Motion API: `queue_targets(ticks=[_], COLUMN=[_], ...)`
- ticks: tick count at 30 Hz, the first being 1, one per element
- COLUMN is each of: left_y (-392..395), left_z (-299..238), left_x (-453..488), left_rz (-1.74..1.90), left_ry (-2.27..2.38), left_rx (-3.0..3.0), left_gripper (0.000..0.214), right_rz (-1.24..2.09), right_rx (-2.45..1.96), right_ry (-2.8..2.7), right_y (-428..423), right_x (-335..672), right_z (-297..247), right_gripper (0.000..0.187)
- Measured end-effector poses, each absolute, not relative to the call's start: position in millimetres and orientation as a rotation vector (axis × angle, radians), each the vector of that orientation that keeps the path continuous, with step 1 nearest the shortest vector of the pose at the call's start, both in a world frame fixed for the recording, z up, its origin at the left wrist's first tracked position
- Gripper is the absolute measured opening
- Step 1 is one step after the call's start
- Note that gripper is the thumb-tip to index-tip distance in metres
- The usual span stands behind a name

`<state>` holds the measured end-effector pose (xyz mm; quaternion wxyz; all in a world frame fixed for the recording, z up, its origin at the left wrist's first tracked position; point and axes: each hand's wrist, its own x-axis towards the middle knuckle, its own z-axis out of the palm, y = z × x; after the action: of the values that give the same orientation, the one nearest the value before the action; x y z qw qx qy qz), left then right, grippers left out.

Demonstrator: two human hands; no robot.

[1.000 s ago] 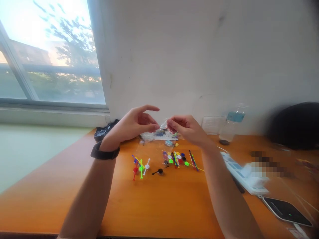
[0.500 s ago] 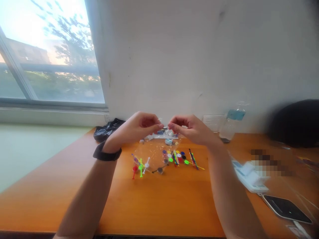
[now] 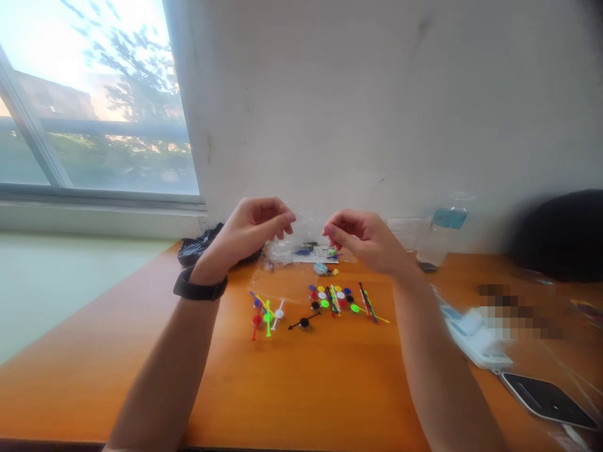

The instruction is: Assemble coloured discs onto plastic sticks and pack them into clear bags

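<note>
My left hand (image 3: 254, 229), with a black band on its wrist, is raised above the back of the table. Its thumb and fingers pinch a clear plastic bag (image 3: 277, 276), which hangs thin and hard to make out. My right hand (image 3: 370, 242) is level with it, a gap apart, thumb and fingertips together; whether they grip the bag's edge I cannot tell. Below lie assembled arrow spinners: a black one (image 3: 304, 322), a white one (image 3: 279, 312), a red one (image 3: 256, 321) and a green one (image 3: 268, 317). Several coloured round bases (image 3: 340, 295) and loose arrows (image 3: 367, 302) lie to the right.
A black plastic bag (image 3: 200, 246) lies at the back left. Further plastic packaging (image 3: 311, 252) rests against the wall side. On the right are a clear bottle with a blue label (image 3: 450, 218), a white tray-like object (image 3: 475, 339), a phone-like device (image 3: 549, 398) and a blurred dark shape (image 3: 560, 235).
My hands have moved apart and slightly up, the left one shifting left. The clear bag has moved left and up, uncovering the spinners on the table.
</note>
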<state>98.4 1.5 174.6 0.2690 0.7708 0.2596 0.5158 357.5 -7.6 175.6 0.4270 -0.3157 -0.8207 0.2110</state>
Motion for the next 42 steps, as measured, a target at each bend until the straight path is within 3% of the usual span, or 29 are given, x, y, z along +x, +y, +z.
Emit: queue_targets(ticks=[4, 9, 12, 18, 23, 30, 35, 38, 42], left_y=[2, 6, 16, 44, 59, 69, 60, 56, 59], left_z=[173, 171, 165, 151, 147, 142, 140, 138, 133], left_x=[97, 94, 96, 86, 64, 50, 73, 91, 99], left_rz=[1.168, 0.562, 0.497, 0.586, 0.647, 0.345, 0.577, 0.446, 0.361], left_ry=[0.671, 0.781, 0.866, 0.970, 1.106, 1.336, 1.281, 1.031, 1.029], left_rx=[2.165, 2.428, 2.437, 2.249, 2.288, 2.421, 2.525, 2.575, 2.555], left_gripper=[0.054, 0.023, 0.015, 0.030, 0.030, 0.030, 0.058, 0.043, 0.018], right_rz=[0.530, 0.700, 0.842, 1.321, 1.136, 1.056, 1.116, 1.100, 0.933], right_rx=[-0.881, -0.925, -0.963, -0.920, -0.917, -1.003, -1.002, -0.928, -0.921], right_ry=[-2.216, -2.458, -2.509, -2.616, -2.312, -2.161, -2.261, -2.317, -2.263], right_y=[-8, 2, 18, 52, 58, 63, 63, 57, 55], right_x=[358, 354, 353, 366, 375, 372, 361, 354, 352], right_z=[174, 165, 154, 131, 130, 126, 121, 123, 125], right_gripper=[0.037, 0.041, 0.038, 0.035, 0.030, 0.036, 0.037, 0.035, 0.039])
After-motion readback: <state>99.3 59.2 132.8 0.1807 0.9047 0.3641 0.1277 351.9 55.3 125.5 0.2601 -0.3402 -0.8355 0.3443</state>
